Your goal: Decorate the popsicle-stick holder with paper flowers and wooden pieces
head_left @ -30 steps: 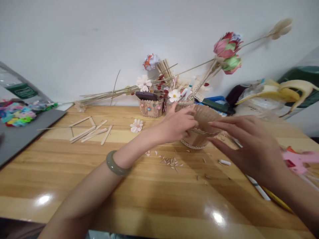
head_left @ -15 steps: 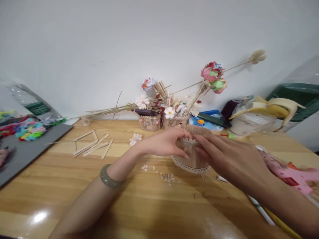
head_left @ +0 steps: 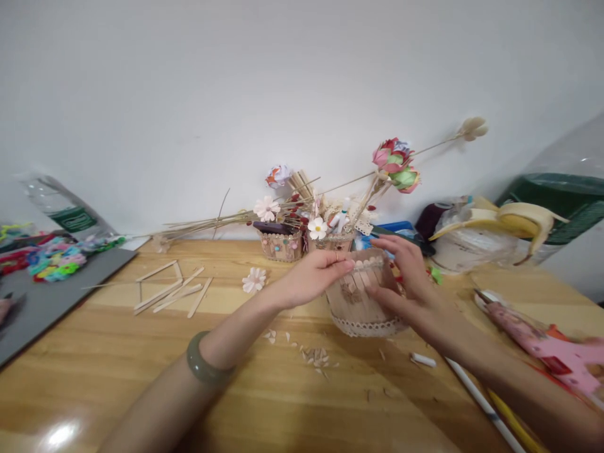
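A small basket (head_left: pixel 353 296) of upright flat wooden sticks, with a lace band round its bottom and a braided trim below its scalloped rim, is tilted over the table. My left hand (head_left: pixel 314 277) grips its rim at the left, thumb on the outside and the other fingers hidden behind. At the basket's right side is my right hand (head_left: pixel 410 283), fingers spread and raised near the rim, its thumb against or close to the front wall. A pale patch, perhaps a small bow or heart, shows on the front wall.
Wood chips (head_left: pixel 315 357) and a white flower (head_left: pixel 254 280) lie nearby. Wooden sticks (head_left: pixel 165 292) are at left, a pink glue gun (head_left: pixel 538 340) at right. Behind stand a decorated stick box (head_left: pixel 280 247), paper flowers (head_left: pixel 396 160) and a banana peel (head_left: pixel 514 217).
The basket has tilted and turned, showing more of its front wall. My right hand has lifted from the rim and spread its fingers. My left hand keeps its hold. The view has shifted slightly.
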The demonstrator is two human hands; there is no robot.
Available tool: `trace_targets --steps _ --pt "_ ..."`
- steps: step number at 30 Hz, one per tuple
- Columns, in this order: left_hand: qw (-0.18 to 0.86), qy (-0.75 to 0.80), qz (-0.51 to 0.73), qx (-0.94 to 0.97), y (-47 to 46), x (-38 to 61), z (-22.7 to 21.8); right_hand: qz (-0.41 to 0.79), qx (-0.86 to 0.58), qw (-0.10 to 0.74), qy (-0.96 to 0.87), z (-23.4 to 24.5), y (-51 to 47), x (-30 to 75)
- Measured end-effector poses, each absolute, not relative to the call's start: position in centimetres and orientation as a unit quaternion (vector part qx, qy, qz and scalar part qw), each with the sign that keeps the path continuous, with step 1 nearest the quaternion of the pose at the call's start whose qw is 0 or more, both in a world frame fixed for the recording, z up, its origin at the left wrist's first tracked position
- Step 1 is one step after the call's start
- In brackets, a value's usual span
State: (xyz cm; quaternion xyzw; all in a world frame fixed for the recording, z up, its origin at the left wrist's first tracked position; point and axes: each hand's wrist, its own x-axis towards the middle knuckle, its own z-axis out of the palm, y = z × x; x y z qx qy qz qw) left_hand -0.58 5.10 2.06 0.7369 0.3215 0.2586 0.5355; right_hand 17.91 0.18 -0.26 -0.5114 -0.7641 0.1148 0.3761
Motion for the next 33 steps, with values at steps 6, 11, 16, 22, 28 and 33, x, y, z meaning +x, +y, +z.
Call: trace_targets --steps 6,11,16,22,28,33 --pt "0.578 0.323 0.275 0.697 4.6 -0.1 2.0 0.294 -0.555 0.441 -0.641 -2.1 0.4 17.1" --pt "0.541 0.332 0.261 0.728 4.3 -0.1 2.0 0.314 -0.554 0.443 -0.631 -1.5 0.2 16.7" --pt "0.57 0.324 0.261 0.708 4.2 -0.1 2.2 0.314 -0.533 0.45 -0.644 -1.5 0.1 16.8" --pt "0.584 0.318 0.274 0.695 4.3 -0.1 2.1 0.32 -0.532 0.454 -0.639 -1.6 -0.1 16.6" --pt "0.587 0.326 0.276 0.688 4.3 -0.2 2.1 0.322 -0.518 0.459 -0.646 -1.8 0.1 16.8" --pt "0.603 0.323 0.272 0.677 4.2 -0.2 2.2 0.325 -0.519 0.459 -0.644 -1.8 0.2 16.8"
